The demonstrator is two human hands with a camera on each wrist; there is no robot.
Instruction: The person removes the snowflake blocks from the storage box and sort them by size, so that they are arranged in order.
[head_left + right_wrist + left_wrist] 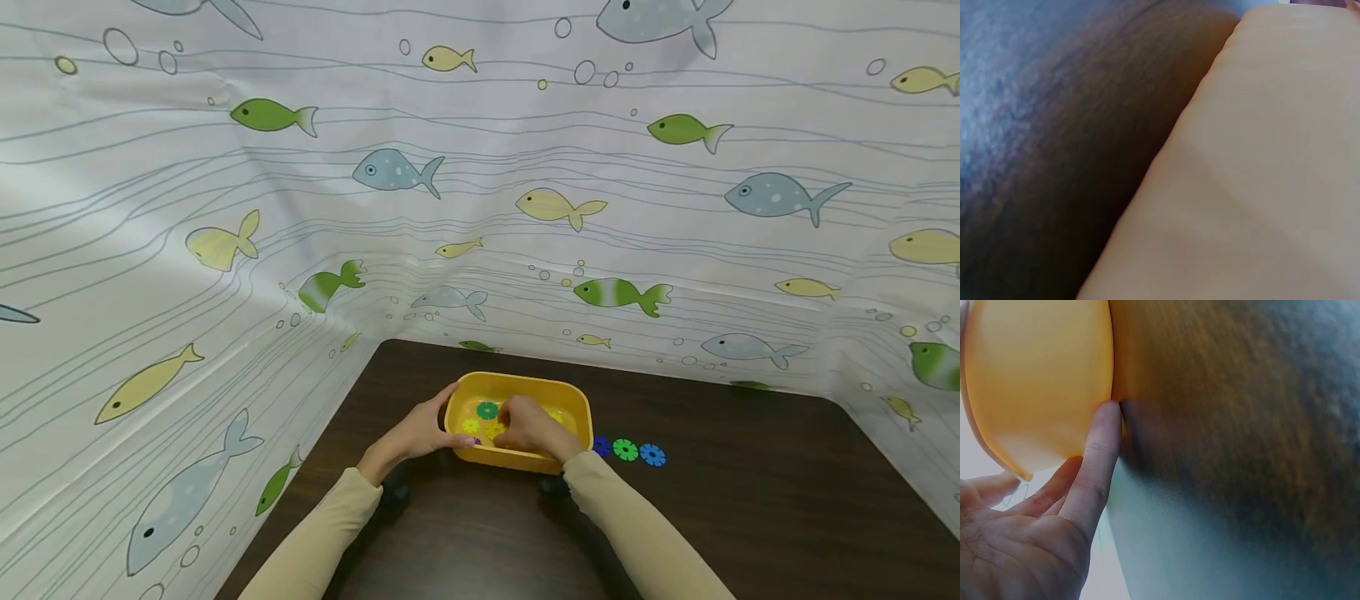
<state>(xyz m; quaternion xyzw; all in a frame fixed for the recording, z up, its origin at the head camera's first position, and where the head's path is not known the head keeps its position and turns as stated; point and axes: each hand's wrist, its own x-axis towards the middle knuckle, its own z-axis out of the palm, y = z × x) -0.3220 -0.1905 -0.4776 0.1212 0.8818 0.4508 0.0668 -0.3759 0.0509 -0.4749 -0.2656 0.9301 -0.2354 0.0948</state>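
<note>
A yellow plastic bin (525, 463) stands on the dark table, with several flat notched discs inside, among them a green disc (487, 410) and a yellow disc (470, 426). My left hand (420, 429) holds the bin's left end, thumb over the front rim and fingers along the outer wall. In the left wrist view its fingertips touch the bin's side low down. Reaching over the front rim, my right hand (528, 423) is down inside the bin with bent fingers among the discs. Whether it pinches one I cannot tell. The right wrist view shows mostly sleeve (1260, 162).
Right of the bin, a dark blue disc (602, 447), a green disc (626, 450) and a blue disc (652, 454) lie in a row on the dark wooden table (750, 492). A white fish-print sheet (510, 125) rises behind and on both sides of the table.
</note>
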